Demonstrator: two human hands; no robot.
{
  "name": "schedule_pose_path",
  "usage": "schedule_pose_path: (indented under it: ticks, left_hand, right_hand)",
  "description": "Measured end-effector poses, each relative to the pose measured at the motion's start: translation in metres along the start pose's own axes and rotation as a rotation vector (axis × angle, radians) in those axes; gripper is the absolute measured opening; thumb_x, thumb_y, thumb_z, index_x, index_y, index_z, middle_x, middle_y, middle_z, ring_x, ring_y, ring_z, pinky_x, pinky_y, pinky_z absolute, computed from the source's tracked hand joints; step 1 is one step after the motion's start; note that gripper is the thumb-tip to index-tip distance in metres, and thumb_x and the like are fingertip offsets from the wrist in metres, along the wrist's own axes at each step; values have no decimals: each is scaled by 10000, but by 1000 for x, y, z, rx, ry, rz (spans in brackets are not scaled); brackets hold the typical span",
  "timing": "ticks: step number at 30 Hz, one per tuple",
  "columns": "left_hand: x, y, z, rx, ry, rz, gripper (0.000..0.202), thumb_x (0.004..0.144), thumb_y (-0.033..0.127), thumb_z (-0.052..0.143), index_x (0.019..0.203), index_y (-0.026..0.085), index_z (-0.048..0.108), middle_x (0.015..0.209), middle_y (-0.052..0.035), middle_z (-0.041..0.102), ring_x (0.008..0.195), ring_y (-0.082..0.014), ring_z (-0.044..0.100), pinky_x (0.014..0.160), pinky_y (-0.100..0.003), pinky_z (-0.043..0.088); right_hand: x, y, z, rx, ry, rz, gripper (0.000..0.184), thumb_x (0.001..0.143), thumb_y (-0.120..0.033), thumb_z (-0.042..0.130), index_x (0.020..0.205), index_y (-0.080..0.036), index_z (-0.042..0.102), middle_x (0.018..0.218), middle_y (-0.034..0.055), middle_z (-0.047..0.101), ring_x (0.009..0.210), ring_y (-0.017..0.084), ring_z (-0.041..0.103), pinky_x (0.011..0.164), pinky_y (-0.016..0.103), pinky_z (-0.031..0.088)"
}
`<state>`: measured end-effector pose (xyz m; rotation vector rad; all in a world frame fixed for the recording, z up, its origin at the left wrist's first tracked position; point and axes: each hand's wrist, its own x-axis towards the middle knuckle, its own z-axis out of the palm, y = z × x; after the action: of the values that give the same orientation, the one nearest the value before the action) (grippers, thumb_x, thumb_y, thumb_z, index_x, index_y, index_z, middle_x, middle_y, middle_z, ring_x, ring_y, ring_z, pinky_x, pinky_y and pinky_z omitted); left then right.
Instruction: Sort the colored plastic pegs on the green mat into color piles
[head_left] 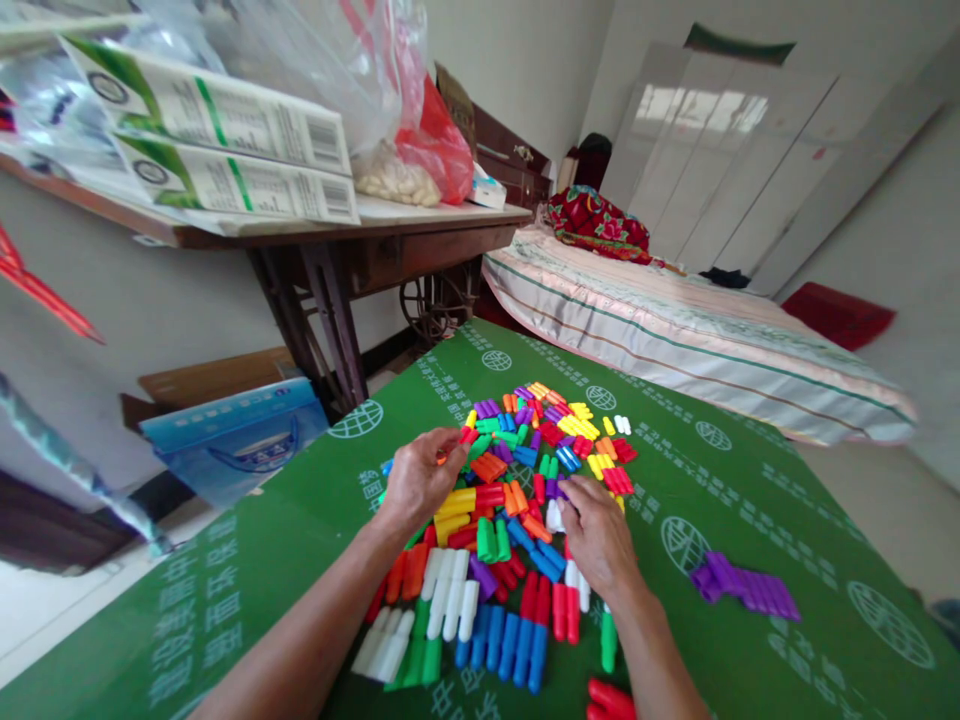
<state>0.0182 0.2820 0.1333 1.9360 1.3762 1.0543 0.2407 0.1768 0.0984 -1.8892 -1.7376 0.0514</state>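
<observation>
A spread of bullet-shaped plastic building blocks in several colours covers the middle of the green table. At the left side of the pile, my left hand is closed, with a bit of orange block between its fingers. A red block lies by its fingertips. My right hand reaches over the right side with curled fingers, thumb and forefinger pinched at a small purple block; a white block is just below. Joined blue blocks and white blocks lie nearer me.
A joined purple group lies apart on the right. Red blocks are at the near edge. Left of the table stands a sewing-machine table bearing cartons and plastic bags; a bed is beyond.
</observation>
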Motion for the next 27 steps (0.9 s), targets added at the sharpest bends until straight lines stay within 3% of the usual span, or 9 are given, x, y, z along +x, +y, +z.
schedule_pose_path:
  ticks: [3,6,10,17,22,27]
  left_hand:
    - [0,0,1,1,-14,11,395,786,461,487,905,140,684,899,-87,717,796,-206,654,709,-297,488]
    - [-1,0,2,-7,-13,3,401,783,461,492,905,132,685,907,-91,719,801,-209,657,712,-295,487]
    - [-1,0,3,-11,-9,2,398,778,462,501,906,132,685,894,-88,723,789,-208,662,705,-289,489]
    - [-2,2,4,-32,-1,19,359,773,439,511,915,156,681,901,-75,735,792,-204,672,698,-281,504]
    - [-3,2,6,-33,-5,17,368,773,444,512,919,150,678,889,-79,737,789,-209,679,690,-286,512]
    - [-4,2,8,-24,9,57,342,770,432,510,897,164,681,882,-67,739,784,-204,679,695,-287,518]
  right_hand:
    - [1,0,0,5,-35,-19,303,864,-183,450,1008,-163,716,1033,110,693,965,219,632,902,333,463]
    - [1,4,-3,4,16,17,274,872,-217,463,949,-175,723,892,74,710,828,191,644,817,296,476]
    - [1,6,-1,-79,86,46,292,894,-250,460,992,-143,714,966,103,708,932,228,621,897,344,445]
    - [1,-5,8,-131,-24,95,327,840,-206,535,1118,-117,680,1129,126,680,1190,301,517,1024,431,365]
    - [2,-12,1,-86,-89,139,388,759,-195,618,1140,-146,673,1079,106,695,1084,265,588,966,361,414]
    - [4,-24,0,-131,-77,196,352,777,-284,645,1098,-145,686,1006,113,703,1007,266,617,926,364,428]
